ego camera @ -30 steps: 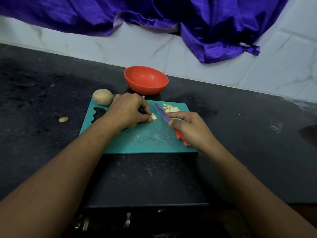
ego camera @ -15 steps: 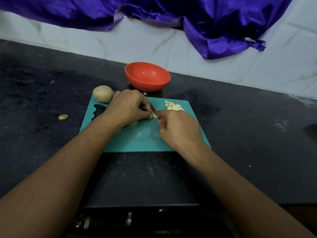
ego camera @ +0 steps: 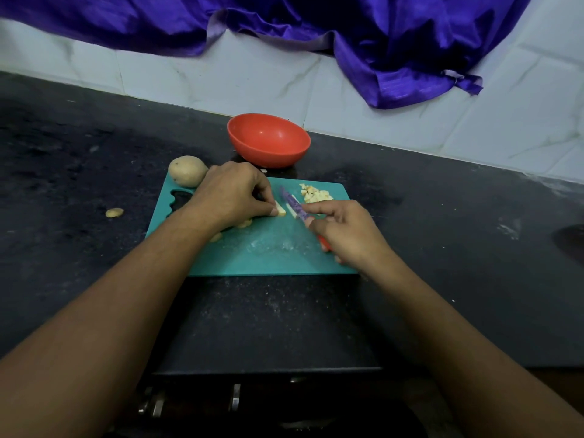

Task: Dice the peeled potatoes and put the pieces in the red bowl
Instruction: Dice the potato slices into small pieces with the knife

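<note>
On the teal cutting board (ego camera: 259,251) my left hand (ego camera: 232,194) pinches a pale potato strip (ego camera: 280,209) against the surface. My right hand (ego camera: 346,230) grips a knife (ego camera: 295,205) with a purple blade and red handle, forefinger laid along the blade. A thin cut strip (ego camera: 292,211) lies just left of the blade. A heap of diced potato (ego camera: 316,195) sits at the board's far right corner. More potato pieces (ego camera: 245,222) lie under my left wrist. A whole peeled potato (ego camera: 187,171) rests at the board's far left corner. The red bowl (ego camera: 268,140) stands behind the board.
A small potato scrap (ego camera: 114,212) lies on the black counter (ego camera: 79,172) left of the board. A white tiled wall (ego camera: 410,121) runs behind, with purple cloth (ego camera: 379,42) hanging over it. The counter's front edge drops off below my forearms.
My right hand has drawn the knife away to the right, and a thin strip now lies apart from the piece under my left fingers. My left hand has kept its place.
</note>
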